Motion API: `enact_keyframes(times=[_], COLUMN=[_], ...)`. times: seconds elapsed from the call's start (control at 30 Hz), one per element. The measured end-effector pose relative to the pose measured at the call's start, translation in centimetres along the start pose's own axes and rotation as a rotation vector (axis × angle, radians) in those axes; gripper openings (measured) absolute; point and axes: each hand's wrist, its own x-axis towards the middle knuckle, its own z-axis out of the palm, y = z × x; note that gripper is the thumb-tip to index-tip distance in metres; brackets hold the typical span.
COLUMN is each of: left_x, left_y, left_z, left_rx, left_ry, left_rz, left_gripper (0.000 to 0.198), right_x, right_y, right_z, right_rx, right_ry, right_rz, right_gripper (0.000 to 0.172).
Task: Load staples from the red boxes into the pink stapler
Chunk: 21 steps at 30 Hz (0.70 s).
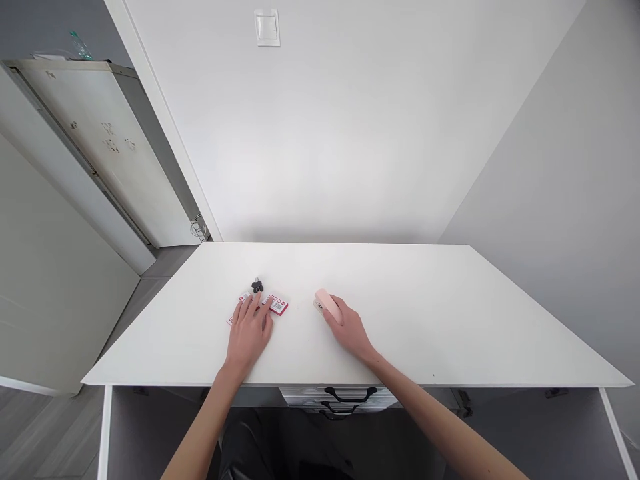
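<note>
My right hand [351,331] is closed round a pale pink stapler [327,305], which rests on or just above the white tabletop [400,307]. My left hand [249,335] lies flat with its fingers spread over small red-and-white boxes. One box [277,305], with a barcode on its face, shows to the right of the fingers. Another box [245,297] is partly covered by them. Just beyond my left fingertips sits a small cluster of black binder clips [257,286].
A white wall [340,133] with a light switch [267,28] rises behind the table. Drawers with black handles [350,395] are under the front edge. An old white cabinet [100,140] stands beyond a doorway at the left.
</note>
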Motion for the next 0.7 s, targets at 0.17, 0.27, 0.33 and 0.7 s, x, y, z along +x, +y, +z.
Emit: enact_keyframes(times=[0.17,0.27,0.33,0.7], left_x=[-0.1,-0.4,-0.7,-1.0], left_y=[0.2,0.6,1.1,2.2], left_z=[-0.1,-0.3,-0.4,-0.6], left_rx=[-0.011,-0.035,-0.048,-0.089], left_ry=[0.004,0.003,-0.009,-0.054], left_rz=[-0.016,-0.008,0.010,0.050], left_gripper=[0.046,0.045,0.045,0.045], right_x=[0.0,0.1,0.5,4.7], right_y=[0.0,0.1,0.3,0.8], right_z=[-0.2,-0.6,-1.0,-3.8], right_rx=[0.023,0.056,0.073,0.100], right_ry=[-0.016,-0.046,-0.073,-0.325], right_rz=[-0.010,-0.020,-0.048,-0.085], right_gripper=[0.044,0.043,0.042,0.042])
